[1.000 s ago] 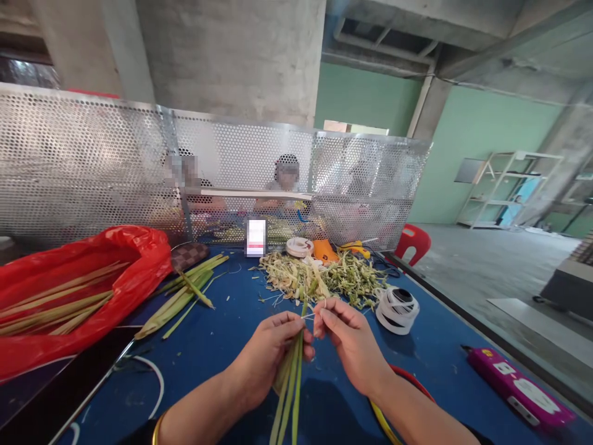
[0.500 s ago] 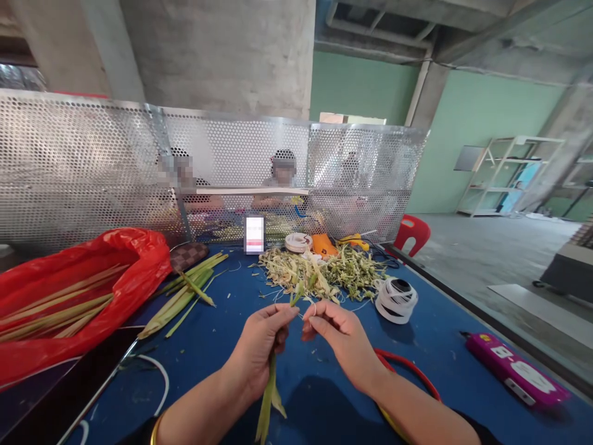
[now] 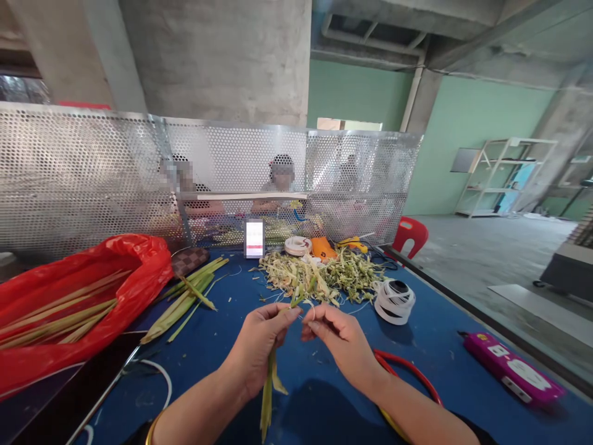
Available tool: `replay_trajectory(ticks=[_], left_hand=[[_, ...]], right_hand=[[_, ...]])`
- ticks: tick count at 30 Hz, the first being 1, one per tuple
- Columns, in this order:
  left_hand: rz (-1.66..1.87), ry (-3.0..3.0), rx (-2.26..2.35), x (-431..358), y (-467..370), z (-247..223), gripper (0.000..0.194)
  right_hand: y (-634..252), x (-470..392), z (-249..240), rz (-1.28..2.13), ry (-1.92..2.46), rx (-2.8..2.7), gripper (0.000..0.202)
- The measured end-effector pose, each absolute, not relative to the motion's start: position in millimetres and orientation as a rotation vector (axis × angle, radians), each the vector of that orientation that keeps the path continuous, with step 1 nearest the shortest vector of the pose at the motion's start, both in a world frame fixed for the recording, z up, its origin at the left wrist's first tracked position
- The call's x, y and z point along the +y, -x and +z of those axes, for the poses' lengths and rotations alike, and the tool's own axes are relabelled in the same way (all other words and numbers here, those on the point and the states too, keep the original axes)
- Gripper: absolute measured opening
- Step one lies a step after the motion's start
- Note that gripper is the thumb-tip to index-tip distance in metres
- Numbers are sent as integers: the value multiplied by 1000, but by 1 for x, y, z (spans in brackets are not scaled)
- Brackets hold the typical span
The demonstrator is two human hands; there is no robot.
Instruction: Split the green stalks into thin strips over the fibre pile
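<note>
My left hand [image 3: 259, 340] is closed, thumb against fingers, on a green-yellow leaf strip [image 3: 267, 398], which looks like corn husk. The strip's long tail hangs below the palm and its short tip sticks up above the thumb. Just to the right, my right hand [image 3: 340, 339] pinches a thin white string [image 3: 312, 306] near that tip. Fingertips of both hands are close together but apart. How the string runs at the strip is too fine to make out. Behind the hands lies a heap of knotted husk pieces [image 3: 296, 278].
Left are an open red plastic bag [image 3: 148, 259] of long strips and loose husks [image 3: 171, 309]. On the right stand a white spool [image 3: 395, 303] and a purple case [image 3: 512, 364]. A phone [image 3: 254, 238] leans at a perforated metal screen [image 3: 250, 154], people behind it.
The view has shifted slightly. Both hands keep their grips in nearly the same place, with only small finger movement around the string.
</note>
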State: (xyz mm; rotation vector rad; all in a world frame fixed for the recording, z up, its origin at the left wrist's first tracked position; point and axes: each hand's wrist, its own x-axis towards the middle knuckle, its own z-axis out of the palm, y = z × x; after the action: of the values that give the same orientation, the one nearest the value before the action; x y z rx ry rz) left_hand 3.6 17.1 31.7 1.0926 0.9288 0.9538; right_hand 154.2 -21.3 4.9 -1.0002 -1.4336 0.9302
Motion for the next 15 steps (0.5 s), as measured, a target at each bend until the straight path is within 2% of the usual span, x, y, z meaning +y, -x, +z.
replay_trajectory(ticks=[5, 10, 12, 15], left_hand=[[1075, -1262, 1018, 20, -1, 37, 22], [1155, -1266, 1049, 33, 8, 43, 21], [1177, -1261, 1063, 36, 10, 44, 22], [1222, -1265, 1082, 40, 11, 44, 26]], right_hand=[[-171, -43, 11, 947, 1162, -1838, 18], [-226, -79, -18, 268, 1790, -1934, 30], [-250, -91, -40, 147, 1987, -1905, 30], [-269, -100, -64, 40, 2056, -1920, 36]])
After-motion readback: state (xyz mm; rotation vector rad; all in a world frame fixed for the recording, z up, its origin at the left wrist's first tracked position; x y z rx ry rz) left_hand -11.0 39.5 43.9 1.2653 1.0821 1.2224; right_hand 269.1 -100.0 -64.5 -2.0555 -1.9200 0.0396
